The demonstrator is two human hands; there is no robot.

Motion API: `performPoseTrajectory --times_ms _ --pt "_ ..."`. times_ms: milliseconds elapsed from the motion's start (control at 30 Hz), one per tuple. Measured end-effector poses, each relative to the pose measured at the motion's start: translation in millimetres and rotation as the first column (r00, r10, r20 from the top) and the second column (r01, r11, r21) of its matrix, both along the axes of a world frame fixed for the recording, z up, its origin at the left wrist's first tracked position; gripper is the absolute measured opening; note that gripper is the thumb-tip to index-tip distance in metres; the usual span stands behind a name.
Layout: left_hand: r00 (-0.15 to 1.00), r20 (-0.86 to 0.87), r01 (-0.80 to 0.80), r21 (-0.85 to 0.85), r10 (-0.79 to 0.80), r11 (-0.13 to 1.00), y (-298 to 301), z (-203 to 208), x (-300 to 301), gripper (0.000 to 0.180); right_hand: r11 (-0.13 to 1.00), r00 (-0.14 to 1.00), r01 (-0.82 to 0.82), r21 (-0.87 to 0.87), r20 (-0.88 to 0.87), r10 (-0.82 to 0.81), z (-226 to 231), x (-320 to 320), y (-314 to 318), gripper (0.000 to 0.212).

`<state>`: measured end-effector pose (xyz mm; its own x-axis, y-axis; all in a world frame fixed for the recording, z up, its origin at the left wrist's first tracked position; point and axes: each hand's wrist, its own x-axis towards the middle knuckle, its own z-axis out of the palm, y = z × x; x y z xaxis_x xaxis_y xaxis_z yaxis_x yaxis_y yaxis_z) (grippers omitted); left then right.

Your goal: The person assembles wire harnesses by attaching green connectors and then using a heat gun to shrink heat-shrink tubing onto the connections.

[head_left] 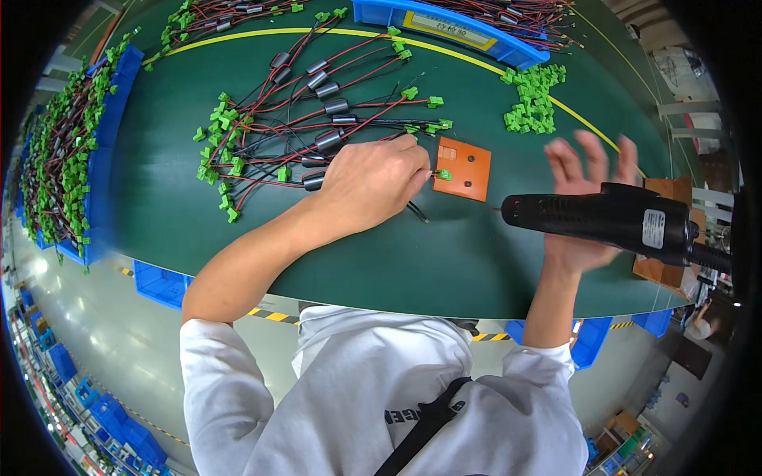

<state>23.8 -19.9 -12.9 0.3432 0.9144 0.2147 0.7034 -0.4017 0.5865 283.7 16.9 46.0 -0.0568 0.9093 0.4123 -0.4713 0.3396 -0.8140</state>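
My left hand is closed in a pinch at the left edge of an orange block. Its fingertips touch the wire end at a small green terminal connector seated on that block; most of the wire is hidden under the hand. Black wire ends stick out below the fingers. My right hand has its fingers spread and slightly blurred. Across its palm, nearer the camera, is a black electric screwdriver with its tip pointing left at the block; no fingers wrap round it.
Red-and-black wires with dark cylindrical cores and green connectors lie left of the block. Loose green connectors are piled at the back right. Blue bins of wired pieces stand at left and back. A cardboard box is at right.
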Motion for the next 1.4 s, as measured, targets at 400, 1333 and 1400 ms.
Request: performPoseTrajectory --times_ms 400,1333,1400 --pt "0.999 0.016 -0.045 -0.027 0.045 0.999 2.9 0.9 8.5 0.013 0.975 0.993 -0.117 0.188 0.056 0.109 11.1 -53.1 10.0 0.031" --pt "0.997 0.036 -0.067 0.016 0.066 0.998 2.1 -1.0 7.5 0.012 0.985 0.991 -0.095 0.143 0.111 0.079 3.3 -81.0 8.9 0.021" --pt "0.997 0.016 -0.070 -0.009 0.070 0.998 2.1 -0.8 7.2 0.012 0.987 0.992 -0.087 0.135 0.102 0.073 2.6 -80.3 8.6 0.021"
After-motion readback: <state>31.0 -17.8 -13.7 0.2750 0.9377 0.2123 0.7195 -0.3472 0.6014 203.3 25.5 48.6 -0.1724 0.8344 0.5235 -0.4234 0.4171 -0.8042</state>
